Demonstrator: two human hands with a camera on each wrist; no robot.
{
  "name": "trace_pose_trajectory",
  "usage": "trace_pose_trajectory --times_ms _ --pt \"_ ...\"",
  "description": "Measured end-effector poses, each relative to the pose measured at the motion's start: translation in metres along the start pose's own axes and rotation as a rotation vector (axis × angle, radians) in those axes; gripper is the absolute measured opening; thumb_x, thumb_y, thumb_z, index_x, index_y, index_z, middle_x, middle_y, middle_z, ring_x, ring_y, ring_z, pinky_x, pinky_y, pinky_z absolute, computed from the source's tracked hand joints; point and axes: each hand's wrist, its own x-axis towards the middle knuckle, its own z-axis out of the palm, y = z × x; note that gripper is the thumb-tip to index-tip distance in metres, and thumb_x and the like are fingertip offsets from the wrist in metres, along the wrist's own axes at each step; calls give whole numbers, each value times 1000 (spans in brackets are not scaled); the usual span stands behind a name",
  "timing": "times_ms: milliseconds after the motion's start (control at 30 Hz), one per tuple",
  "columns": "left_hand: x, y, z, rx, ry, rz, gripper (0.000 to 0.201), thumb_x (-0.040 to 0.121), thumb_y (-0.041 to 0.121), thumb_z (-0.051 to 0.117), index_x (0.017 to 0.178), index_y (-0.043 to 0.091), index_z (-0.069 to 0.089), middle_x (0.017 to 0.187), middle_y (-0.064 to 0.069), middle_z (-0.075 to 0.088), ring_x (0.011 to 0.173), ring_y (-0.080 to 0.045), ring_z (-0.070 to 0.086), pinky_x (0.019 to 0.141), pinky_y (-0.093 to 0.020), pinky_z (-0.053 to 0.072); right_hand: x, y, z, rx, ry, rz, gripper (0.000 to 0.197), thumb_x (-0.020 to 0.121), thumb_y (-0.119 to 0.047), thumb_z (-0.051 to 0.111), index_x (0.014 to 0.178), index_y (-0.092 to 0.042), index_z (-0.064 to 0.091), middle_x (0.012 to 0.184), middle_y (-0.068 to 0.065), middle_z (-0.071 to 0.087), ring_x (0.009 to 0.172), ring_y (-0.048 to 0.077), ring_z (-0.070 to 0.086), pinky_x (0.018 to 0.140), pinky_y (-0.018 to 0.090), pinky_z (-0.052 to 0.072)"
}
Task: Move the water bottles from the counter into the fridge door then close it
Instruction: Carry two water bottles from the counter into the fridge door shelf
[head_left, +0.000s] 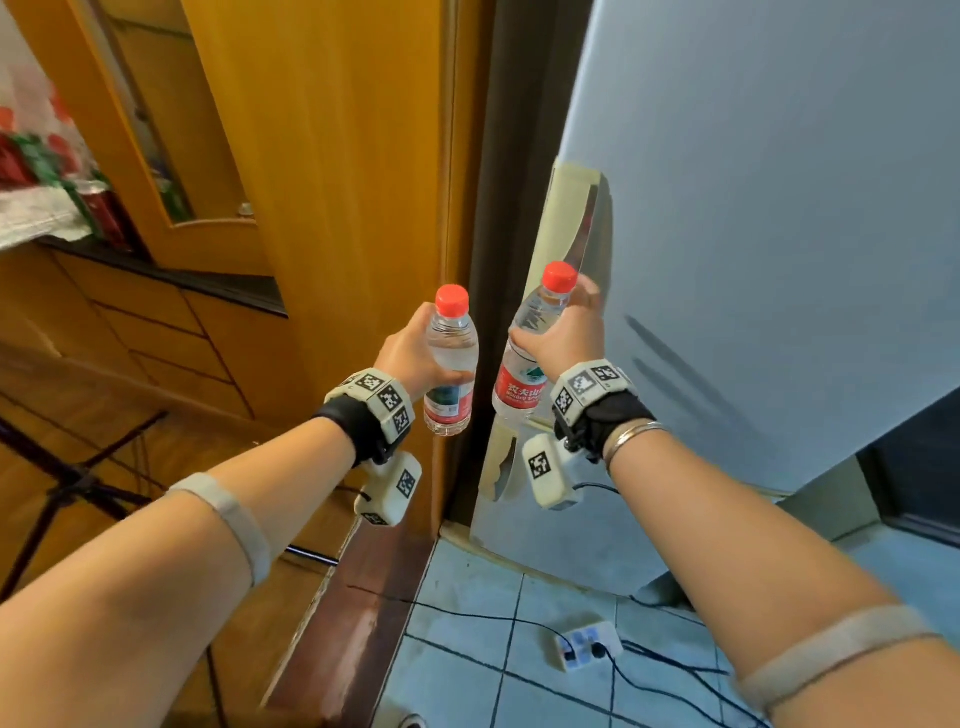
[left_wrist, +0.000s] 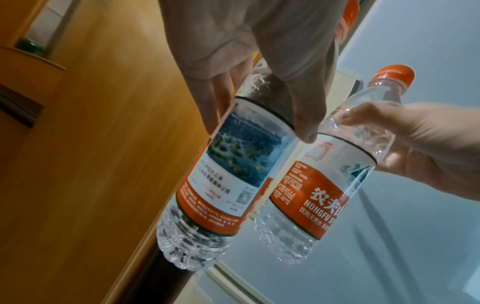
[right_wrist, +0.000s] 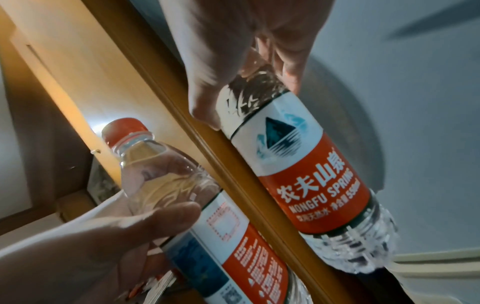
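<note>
I hold two clear water bottles with red caps and red-and-white labels, one in each hand, upright in front of a pale blue fridge door (head_left: 753, 234) that stands closed. My left hand (head_left: 410, 348) grips the left bottle (head_left: 451, 364) round its upper body; the left wrist view shows this bottle (left_wrist: 221, 185) under my fingers (left_wrist: 215, 102). My right hand (head_left: 566, 332) grips the right bottle (head_left: 524, 374) just below the cap, close to the fridge's worn door edge (head_left: 571, 218). In the right wrist view that bottle (right_wrist: 298, 174) hangs from my fingers (right_wrist: 207, 98).
A tall wooden cabinet (head_left: 337, 182) stands left of the fridge, with a dark counter (head_left: 208, 280) holding cans and bags further left. A power strip (head_left: 587, 644) and cables lie on the tiled floor below. A black tripod leg (head_left: 78, 478) stands at left.
</note>
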Motion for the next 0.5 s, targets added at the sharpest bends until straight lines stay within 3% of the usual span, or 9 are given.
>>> trace_pose_trajectory --times_ms 100,367,500 --pt "24 1 -1 17 -14 16 78 62 23 83 125 25 38 126 -4 59 116 -26 57 94 -46 50 20 2 5 -38 29 45 84 65 -36 80 132 -9 37 143 9 33 127 29 44 106 43 41" --pt "51 2 5 34 -88 33 78 63 22 83 126 25 37 127 -6 58 116 -28 57 92 -48 51 45 -4 7 -6 73 76 59 69 -29 79 116 -8 50 117 11 51 108 25 56 90 32 48" --pt "51 1 8 17 -119 31 78 63 20 83 127 26 37 127 -6 57 117 -29 56 93 -50 51 45 -4 5 -50 57 59 55 72 -30 77 115 -8 50 116 11 52 107 24 55 85 28 46"
